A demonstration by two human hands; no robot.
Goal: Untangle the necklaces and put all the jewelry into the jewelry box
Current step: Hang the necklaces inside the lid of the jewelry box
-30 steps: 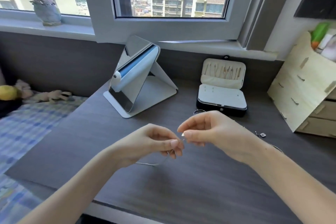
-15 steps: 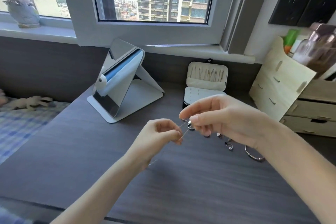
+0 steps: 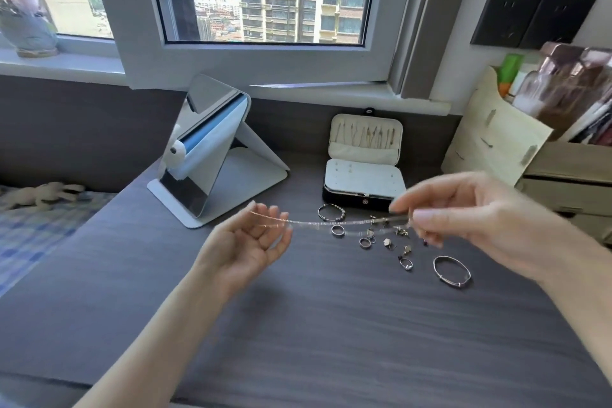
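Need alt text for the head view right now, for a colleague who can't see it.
Two bare hands stretch a thin necklace chain above a dark desk, left hand open-palmed, right hand pinching. Rings and bangles lie loose before the open jewelry box.

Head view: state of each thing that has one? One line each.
jewelry box: open, lid upright
necklace: stretched between both hands, off the desk
left hand: open, chain over fingertips
right hand: pinching the chain end
bangle: flat on desk
window: ajar
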